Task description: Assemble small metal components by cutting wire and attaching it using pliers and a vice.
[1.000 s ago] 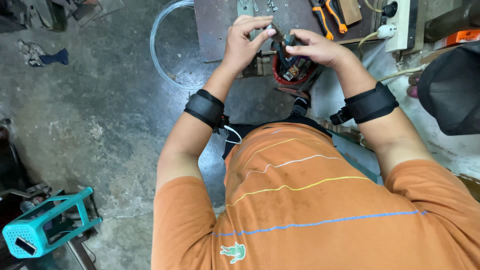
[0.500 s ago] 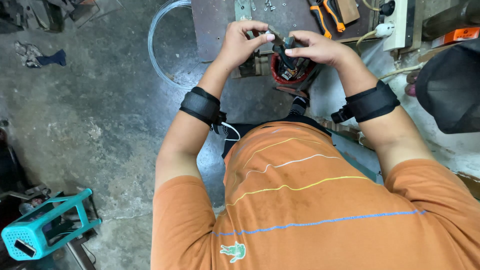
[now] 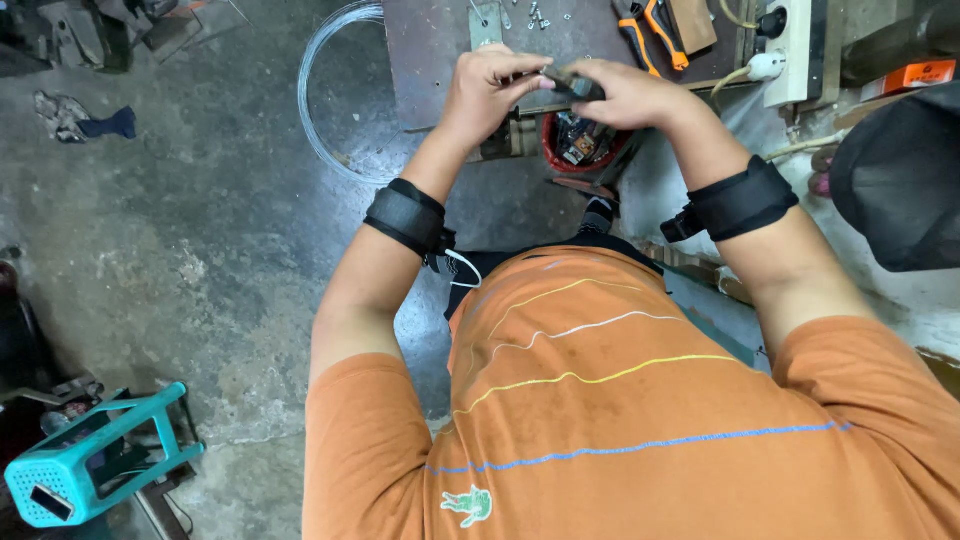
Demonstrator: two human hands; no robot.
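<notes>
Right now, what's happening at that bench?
A person in an orange shirt holds a small dark part between the left hand and right hand, over the edge of a dark metal worktable. A red-rimmed container of parts sits just below the hands. Orange-handled pliers lie on the table, untouched.

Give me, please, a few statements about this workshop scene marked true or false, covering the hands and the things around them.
1. Both hands, the left hand and the right hand, hold a small dark part between them. True.
2. The teal plastic stool stands on the metal plate. False: it stands on the concrete floor, at lower left.
3. Orange-handled pliers lie on the metal plate. True.
4. The wire coil hangs from the right wrist. False: it lies on the floor beside the plate.
5. Each forearm wears a black band. True.
</notes>
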